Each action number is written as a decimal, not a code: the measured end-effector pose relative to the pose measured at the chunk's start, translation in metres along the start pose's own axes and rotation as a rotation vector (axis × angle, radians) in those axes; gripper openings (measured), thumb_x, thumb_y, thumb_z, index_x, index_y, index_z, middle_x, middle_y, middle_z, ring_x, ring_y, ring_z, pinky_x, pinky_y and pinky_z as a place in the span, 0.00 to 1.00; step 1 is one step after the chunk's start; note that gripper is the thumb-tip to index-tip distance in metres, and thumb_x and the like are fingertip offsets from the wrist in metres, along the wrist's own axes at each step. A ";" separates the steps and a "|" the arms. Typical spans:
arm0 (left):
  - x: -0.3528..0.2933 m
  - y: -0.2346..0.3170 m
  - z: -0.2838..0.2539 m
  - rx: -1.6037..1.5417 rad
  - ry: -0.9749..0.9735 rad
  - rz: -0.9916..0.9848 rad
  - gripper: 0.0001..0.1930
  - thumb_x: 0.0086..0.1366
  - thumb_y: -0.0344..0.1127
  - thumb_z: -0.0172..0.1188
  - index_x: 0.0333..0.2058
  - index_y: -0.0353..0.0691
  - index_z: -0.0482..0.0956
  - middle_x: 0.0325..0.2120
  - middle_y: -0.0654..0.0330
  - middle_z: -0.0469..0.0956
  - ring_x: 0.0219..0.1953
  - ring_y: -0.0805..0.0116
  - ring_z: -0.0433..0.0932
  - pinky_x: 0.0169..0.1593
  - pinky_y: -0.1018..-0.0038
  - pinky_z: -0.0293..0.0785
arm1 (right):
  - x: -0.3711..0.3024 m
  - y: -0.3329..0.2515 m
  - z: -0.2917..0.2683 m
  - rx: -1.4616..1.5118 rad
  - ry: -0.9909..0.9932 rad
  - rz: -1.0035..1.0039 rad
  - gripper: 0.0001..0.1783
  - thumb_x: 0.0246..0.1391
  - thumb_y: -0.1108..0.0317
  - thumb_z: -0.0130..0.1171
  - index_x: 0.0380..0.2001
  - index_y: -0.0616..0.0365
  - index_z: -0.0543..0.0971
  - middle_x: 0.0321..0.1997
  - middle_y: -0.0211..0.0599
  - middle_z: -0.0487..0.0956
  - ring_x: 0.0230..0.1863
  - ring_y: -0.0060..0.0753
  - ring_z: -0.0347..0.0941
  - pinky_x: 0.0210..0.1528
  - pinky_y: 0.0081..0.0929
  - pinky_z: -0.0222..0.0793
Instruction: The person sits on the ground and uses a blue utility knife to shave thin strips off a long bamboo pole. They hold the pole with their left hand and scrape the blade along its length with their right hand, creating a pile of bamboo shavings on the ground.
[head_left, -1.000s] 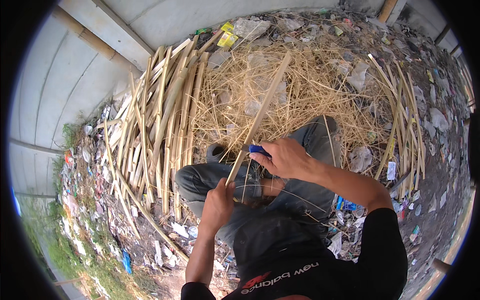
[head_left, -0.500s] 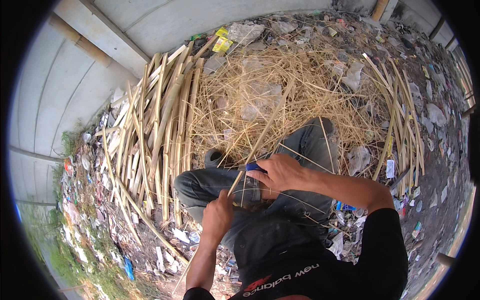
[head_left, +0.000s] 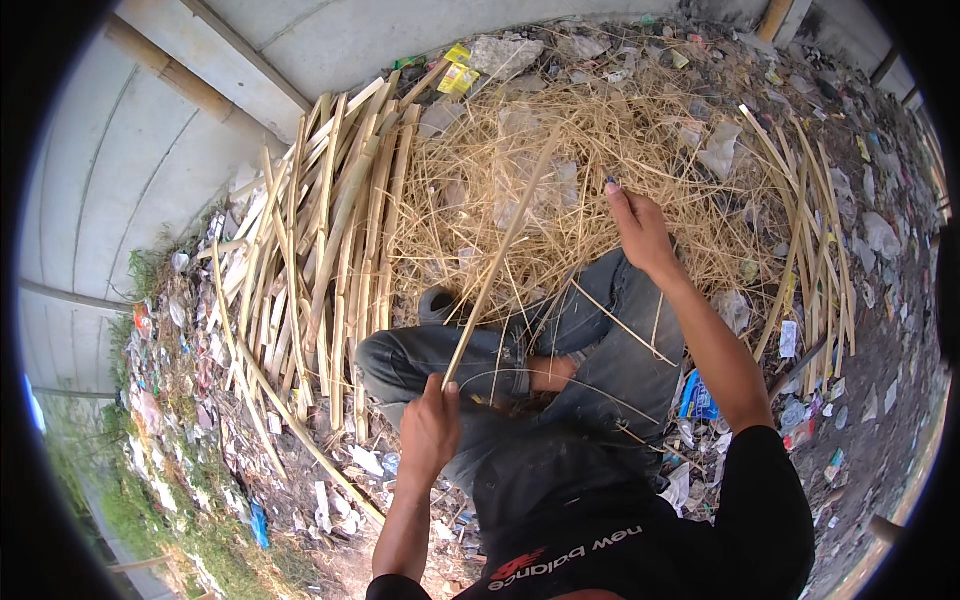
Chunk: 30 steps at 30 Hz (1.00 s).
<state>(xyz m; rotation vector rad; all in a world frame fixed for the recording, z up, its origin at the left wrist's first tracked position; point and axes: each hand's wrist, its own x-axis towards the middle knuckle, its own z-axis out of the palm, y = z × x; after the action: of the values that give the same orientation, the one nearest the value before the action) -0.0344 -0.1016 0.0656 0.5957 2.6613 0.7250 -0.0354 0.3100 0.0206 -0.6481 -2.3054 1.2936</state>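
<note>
My left hand (head_left: pixel 430 428), closed near my left thigh, grips the lower part of a long, narrow bamboo strip (head_left: pixel 503 252). The strip slants away from me, up and to the right, its far end above the shavings. My right hand (head_left: pixel 642 228) is stretched forward beyond my right knee, apart from the strip. It is closed round a small blue-handled tool (head_left: pixel 610 181), of which only a bit of blue shows; its working end cannot be made out. Beneath both hands are my crossed legs in dark jeans (head_left: pixel 620 345), with thin shavings lying across them.
Split bamboo lengths (head_left: pixel 335 215) are heaped on the left. Thin bamboo shavings (head_left: pixel 450 190) spread in front of my legs. A smaller bunch of strips (head_left: pixel 815 250) lies on the right. Litter covers the ground around, and a pale panel wall (head_left: pixel 370 40) stands at the back.
My right hand, with the blue-handled tool, has moved from beside the strip forward and to the right, away from it. My left hand still holds the strip in nearly the same place.
</note>
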 end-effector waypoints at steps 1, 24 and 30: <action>0.001 0.002 0.000 -0.077 -0.009 -0.025 0.16 0.81 0.42 0.47 0.49 0.34 0.76 0.21 0.40 0.79 0.28 0.34 0.80 0.33 0.46 0.72 | -0.009 -0.012 0.004 0.019 -0.029 -0.037 0.35 0.75 0.43 0.49 0.23 0.64 0.73 0.16 0.39 0.66 0.19 0.34 0.59 0.27 0.40 0.59; 0.009 0.023 -0.001 -0.167 -0.027 0.014 0.25 0.80 0.44 0.54 0.63 0.27 0.76 0.23 0.48 0.80 0.28 0.69 0.79 0.37 0.67 0.76 | 0.003 -0.019 0.033 -0.306 -0.264 -0.097 0.38 0.73 0.38 0.48 0.25 0.63 0.81 0.17 0.51 0.76 0.22 0.56 0.77 0.28 0.49 0.71; 0.017 0.034 0.016 -0.321 0.044 0.013 0.20 0.78 0.39 0.55 0.60 0.31 0.79 0.32 0.34 0.83 0.37 0.40 0.87 0.38 0.59 0.80 | -0.083 -0.050 0.063 -0.289 -0.560 -0.380 0.30 0.72 0.42 0.52 0.36 0.61 0.83 0.19 0.53 0.78 0.24 0.62 0.79 0.29 0.54 0.72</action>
<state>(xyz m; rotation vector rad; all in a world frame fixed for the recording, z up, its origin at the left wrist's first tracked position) -0.0319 -0.0600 0.0674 0.5135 2.5047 1.1505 -0.0141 0.1967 0.0231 0.1065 -2.9109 1.0599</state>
